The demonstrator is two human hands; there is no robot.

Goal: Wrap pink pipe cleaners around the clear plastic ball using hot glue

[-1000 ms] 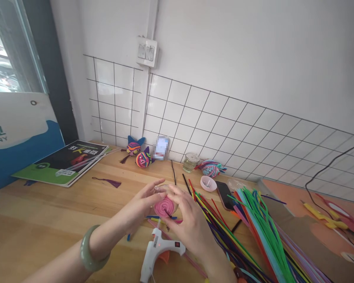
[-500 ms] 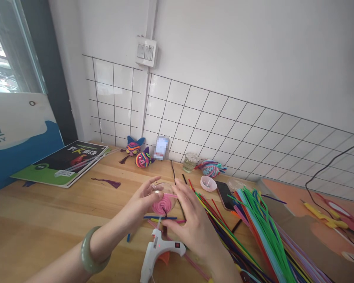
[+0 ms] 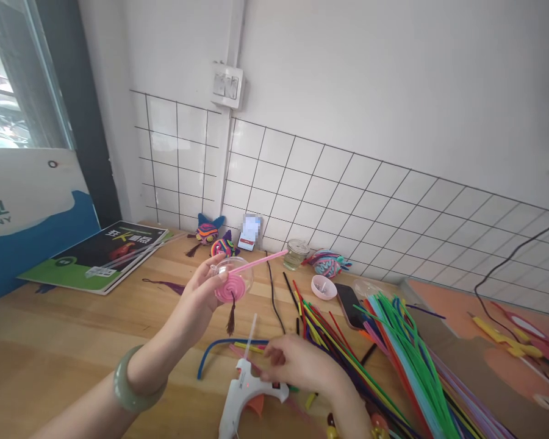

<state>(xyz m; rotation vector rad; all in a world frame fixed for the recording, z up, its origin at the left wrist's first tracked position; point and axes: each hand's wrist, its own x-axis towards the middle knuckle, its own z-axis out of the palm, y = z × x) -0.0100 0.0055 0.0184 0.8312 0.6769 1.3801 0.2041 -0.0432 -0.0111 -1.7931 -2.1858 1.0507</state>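
Note:
My left hand (image 3: 199,300) grips a clear plastic ball (image 3: 246,273) between thumb and fingers. A pink pipe cleaner (image 3: 231,289) is coiled flat on the ball's near side, and its straight free end sticks out to the upper right. From the coil's middle hangs a dark brown tassel (image 3: 230,319). My right hand (image 3: 304,363) is over the white glue gun (image 3: 234,396), its fingers loosely bent and apart with nothing seen in them. Whether it touches the gun is unclear. A bent blue pipe cleaner (image 3: 219,342) lies beside the gun's nozzle, partly behind that hand.
Bundles of coloured pipe cleaners (image 3: 407,353) spread on the right. A phone (image 3: 348,303), a small pink bowl (image 3: 323,288) and a glass jar (image 3: 295,256) stand farther back. Yarn-wrapped figures (image 3: 208,230) sit by the wall grid. A book (image 3: 98,256) lies left, near a purple tassel (image 3: 167,283).
My left hand has carried the ball up and left. My right hand has left the ball and dropped towards the glue gun. The pink free end and the tassel now show fully.

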